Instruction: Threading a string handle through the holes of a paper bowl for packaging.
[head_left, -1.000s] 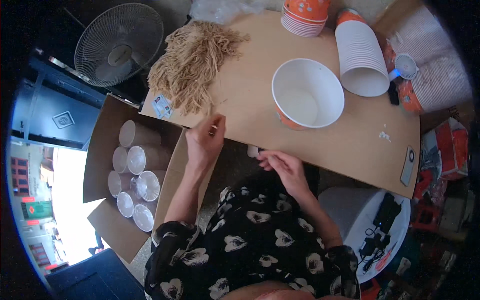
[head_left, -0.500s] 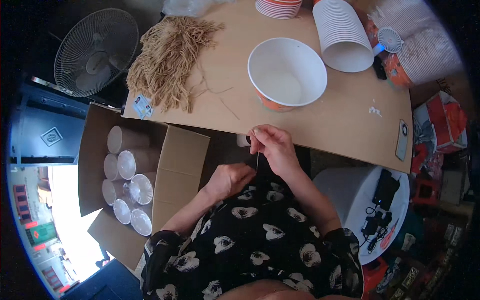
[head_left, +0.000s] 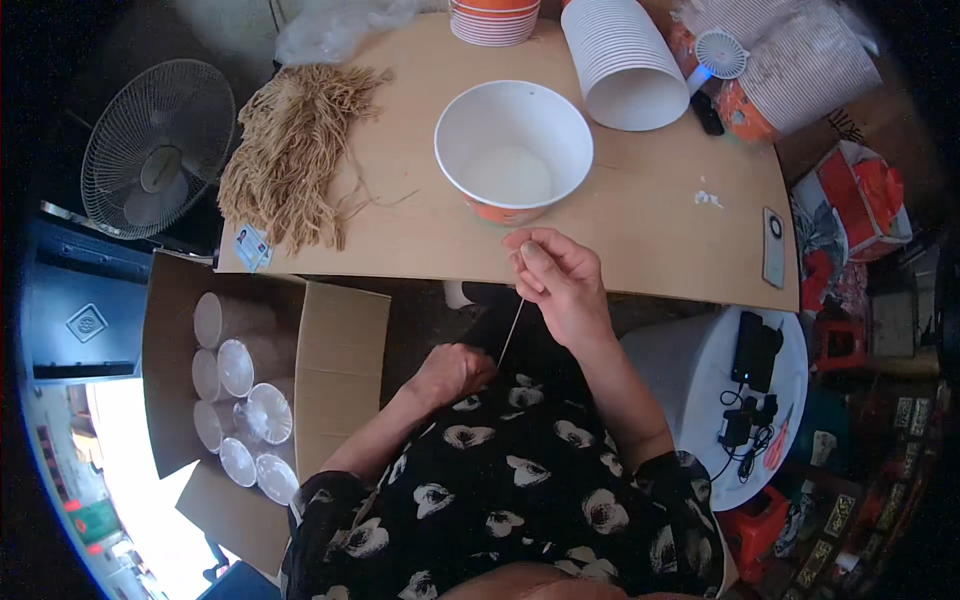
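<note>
A thin, pale string [head_left: 511, 334] runs slanting between my two hands in front of the table's near edge. Its upper end is pinched in the fingers of my right hand [head_left: 562, 285], just below a white paper tub [head_left: 462, 133] with an orange outside. Lower down, near my lap, my left hand [head_left: 452, 373] is closed around the other end; its fingertips are partly hidden. On the table's left side lies a loose bundle of tan twine [head_left: 290, 150], with a few stray strands beside it.
Stacked paper tubs [head_left: 628, 75] lie at the back, with a small handheld fan [head_left: 720, 54] beside them. A phone [head_left: 773, 248] rests at the table's right edge. To the left stand a carton [head_left: 343, 380] of stacked plastic cups and a fan [head_left: 158, 150]; a white-topped drum [head_left: 690, 420] stands right.
My hands have moved apart, the right one upward and the left slightly lower, so more string shows between them. The whole view has shifted, with the table sitting further left.
</note>
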